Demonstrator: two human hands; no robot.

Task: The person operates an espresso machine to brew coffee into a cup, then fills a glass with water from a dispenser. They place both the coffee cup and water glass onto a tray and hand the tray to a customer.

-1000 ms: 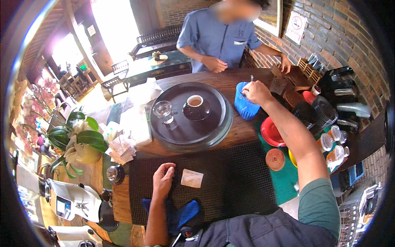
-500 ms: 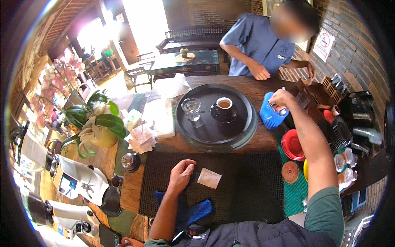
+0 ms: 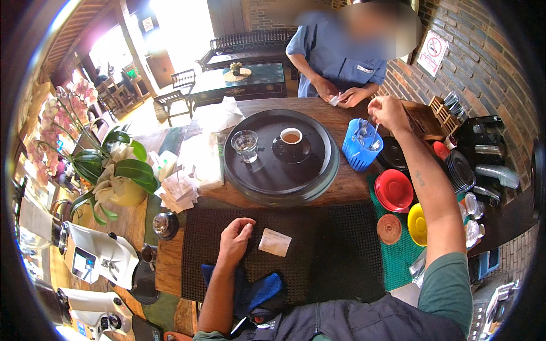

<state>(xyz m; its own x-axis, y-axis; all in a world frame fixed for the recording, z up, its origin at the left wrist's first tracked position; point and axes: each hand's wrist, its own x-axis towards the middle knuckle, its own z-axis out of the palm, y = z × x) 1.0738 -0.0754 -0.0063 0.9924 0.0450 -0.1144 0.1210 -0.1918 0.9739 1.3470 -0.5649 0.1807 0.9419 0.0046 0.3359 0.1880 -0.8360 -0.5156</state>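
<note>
My right hand (image 3: 389,113) is closed on a thin metal spoon (image 3: 376,128) above the blue slotted basket (image 3: 359,152), which holds more metal cutlery. My left hand (image 3: 235,237) rests on the black rubber mat (image 3: 330,244), its fingers curled in with nothing visible in them. Just right of it lies a small white paper slip (image 3: 275,242), and a blue cloth (image 3: 260,293) lies below by my forearm. On the round black tray (image 3: 256,182) stand a glass of clear liquid (image 3: 245,146) and a small white cup (image 3: 291,136) of brown drink on a dark saucer.
Red saucers (image 3: 394,189), a yellow saucer (image 3: 417,223) and a brown round coaster (image 3: 389,229) lie right, under and beside my right arm. Across the counter a co-worker (image 3: 335,62) handles a small white piece. White grinders (image 3: 105,256) and a potted orchid (image 3: 128,190) stand left.
My right hand has risen from inside the basket to above its rim with a spoon. The co-worker's hands have come together around a small white piece. My left hand stays on the mat.
</note>
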